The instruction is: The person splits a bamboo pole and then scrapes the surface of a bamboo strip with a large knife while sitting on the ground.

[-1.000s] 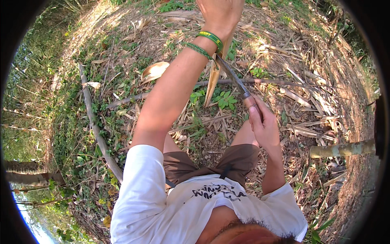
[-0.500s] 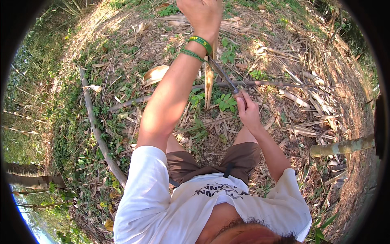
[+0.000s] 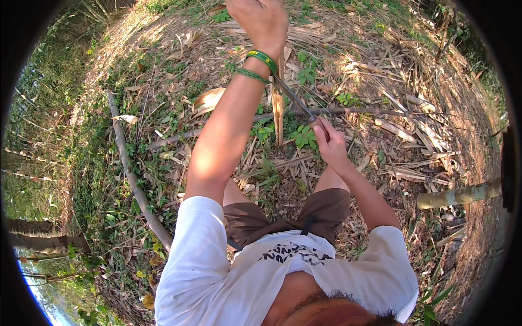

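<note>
My right hand [image 3: 330, 144] is closed round the brown handle of a long knife [image 3: 298, 102]. The dark blade slants up and left to a pale split wooden stick [image 3: 278, 114]; its tip passes behind my left wrist, so contact there is hard to see. Upright over the leaf litter, the stick has a ragged, pale lower end. My left hand [image 3: 258, 24] is at the top edge, fingers curled and partly cut off, and seems closed on the stick's upper part, which the hand hides. Two green bands [image 3: 260, 65] circle that wrist.
A thin branch [image 3: 348, 110] lies across the ground behind the stick. A thicker grey branch [image 3: 129, 171] lies at left, a pale trunk section [image 3: 459, 194] at right. Dry husks [image 3: 405, 130] and a curled dry leaf [image 3: 208, 101] lie about among green seedlings [image 3: 304, 136].
My left hand has moved a little left, and the top of the stick has leaned left with it. The right hand and knife have shifted slightly left too.
</note>
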